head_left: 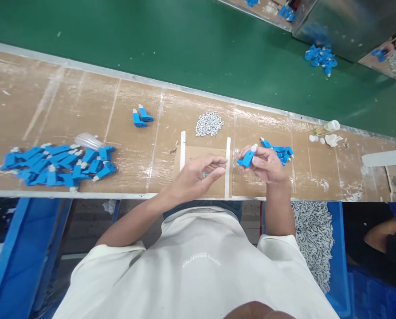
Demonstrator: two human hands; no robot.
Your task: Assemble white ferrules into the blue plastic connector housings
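Note:
My right hand (267, 165) pinches a blue plastic piece with a white tip (247, 157), held above the bench with the tip pointing up and away. My left hand (201, 175) hovers over a cardboard pad (201, 152), its fingers curved and the thumb apart from them. A tiny bluish spot shows near the left palm; I cannot make out what it is. Beyond the pad lies a pile of small grey metal-looking pieces (209, 124). More blue pieces (283, 153) lie just behind my right hand.
A large heap of blue pieces (60, 165) lies at left, beside a clear plastic bag (88, 141). Two blue pieces (139, 118) stand apart. A green belt (151, 48) runs behind the bench. Below right, a blue bin (339, 257) holds grey parts. Another person's arm (386, 230) shows at right.

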